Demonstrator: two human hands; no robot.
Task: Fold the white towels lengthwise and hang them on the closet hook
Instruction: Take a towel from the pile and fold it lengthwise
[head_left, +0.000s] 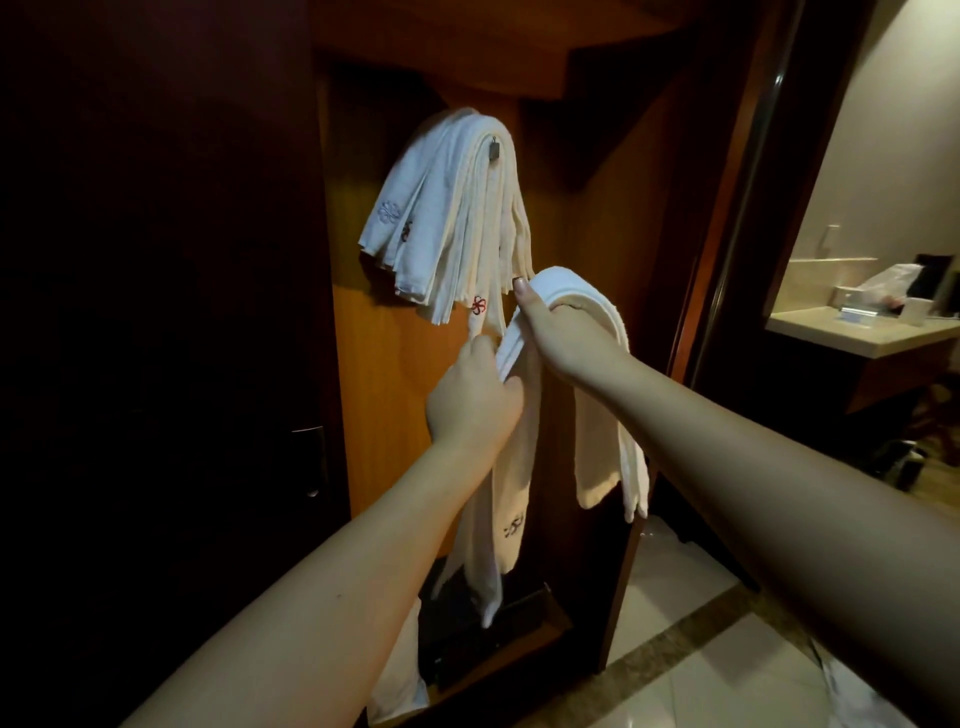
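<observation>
Several folded white towels (452, 208) hang in a fanned bunch over a small metal hook (494, 150) on the closet's wooden back wall. Below and to the right of them I hold another white towel (597, 332), folded into a long strip and draped over my right hand (561, 338), which grips it at the bend. One half (610, 447) hangs down behind my right forearm. My left hand (475, 395) grips the other hanging half (511, 483) just below my right hand. That half carries a dark embroidered mark low down.
The open wooden closet (395, 374) has a dark door (156, 364) with a handle on the left. More white cloth (400, 680) lies at the closet's foot. To the right are a tiled floor (691, 613) and a counter (862, 332) with boxes.
</observation>
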